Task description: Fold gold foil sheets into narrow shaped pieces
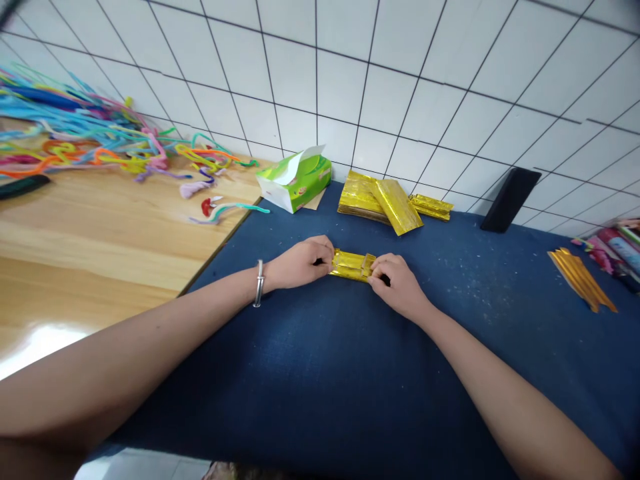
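Between my hands, flat on the dark blue cloth (320, 360), lies a small folded piece of gold foil paper (351, 265) with raised flaps near its ends. My left hand (303, 261), with a silver bangle (259, 283) at its wrist, pinches the left end. The right end is pinched by my right hand (397, 283), thumb and fingers closed on it. Just beyond, a stack of gold foil sheets (363, 195) rests near the wall, with a loose sheet (398, 205) leaning across it and a folded gold strip (431, 207) beside it.
A green tissue box (306, 183) stands at the back. Left of it, a wooden tabletop (125, 227) bears tangled colourful pipe cleaners (115, 147). A black upright object (510, 200) leans on the tiled wall (390, 87). Orange-gold strips (583, 279) lie at the right.
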The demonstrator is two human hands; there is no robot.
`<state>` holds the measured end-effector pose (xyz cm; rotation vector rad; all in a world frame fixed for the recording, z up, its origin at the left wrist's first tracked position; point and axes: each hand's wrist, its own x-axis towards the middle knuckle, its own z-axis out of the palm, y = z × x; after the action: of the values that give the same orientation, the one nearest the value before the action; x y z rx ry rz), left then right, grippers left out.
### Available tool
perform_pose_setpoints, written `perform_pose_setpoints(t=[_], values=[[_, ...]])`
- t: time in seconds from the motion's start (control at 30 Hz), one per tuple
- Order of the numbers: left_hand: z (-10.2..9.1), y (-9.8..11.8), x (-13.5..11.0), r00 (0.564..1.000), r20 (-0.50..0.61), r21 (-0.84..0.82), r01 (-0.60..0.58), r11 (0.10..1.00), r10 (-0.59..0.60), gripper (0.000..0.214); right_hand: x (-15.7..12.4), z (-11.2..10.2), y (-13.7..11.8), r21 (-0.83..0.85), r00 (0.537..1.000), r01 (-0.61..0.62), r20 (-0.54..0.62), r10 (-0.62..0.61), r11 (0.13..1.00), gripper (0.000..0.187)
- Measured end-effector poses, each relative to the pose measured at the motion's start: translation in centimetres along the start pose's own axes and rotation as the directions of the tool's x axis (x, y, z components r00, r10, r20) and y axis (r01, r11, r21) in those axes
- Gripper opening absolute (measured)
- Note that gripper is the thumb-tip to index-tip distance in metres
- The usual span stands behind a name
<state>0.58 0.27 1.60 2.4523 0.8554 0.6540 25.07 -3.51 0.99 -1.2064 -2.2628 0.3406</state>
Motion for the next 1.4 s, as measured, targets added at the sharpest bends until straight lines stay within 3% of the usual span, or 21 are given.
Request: perform_pose_setpoints(t=[0.53,0.83,0.93,1.03,1.17,1.27,1.4], values=[[0.6,0.0,0.0,0.998,-0.052,0.015,0.043,0.999,-0.043,0.017,0.5,0.2,0.6,-0.050,0.996,-0.082,0.036,0.083,0.995,0.014],[0.3,-0.1,-0.1,0.986,-0.077,0.046,0.154,0.987,-0.150,0.010,0.5,0.1,0.5,-0.002,0.995,-0.103,0.013,0.103,0.995,0.014],[0.3,0.2,-0.2,0.993,-0.074,0.106,0.102,0.989,-0.095,0.002,0.3,-0.1,0.3,-0.014,0.994,-0.107,-0.017,0.107,0.994,0.009],[0.2,0.7,-0.3,1.000,-0.018,0.235,0.021,0.972,-0.017,0.011,0.2,-0.2,0.1,-0.065,0.997,-0.075,-0.010,0.074,0.995,0.006],[-0.2,2.2,-0.5,0.996,0.072,0.485,-0.087,0.870,0.060,0.016,0.2,-0.2,0.0,-0.179,1.000,0.015,0.029,-0.010,0.984,0.005],[-0.4,3.4,-0.5,0.978,0.179,0.593,-0.193,0.782,0.105,0.015,-0.1,-0.2,-0.3,-0.291,0.995,0.078,0.081,-0.057,0.953,0.011],[-0.4,4.3,-0.6,0.964,0.235,0.640,-0.249,0.727,0.124,0.014,-0.7,-0.1,-1.0,-0.439,0.981,0.180,0.151,-0.125,0.880,0.028]])
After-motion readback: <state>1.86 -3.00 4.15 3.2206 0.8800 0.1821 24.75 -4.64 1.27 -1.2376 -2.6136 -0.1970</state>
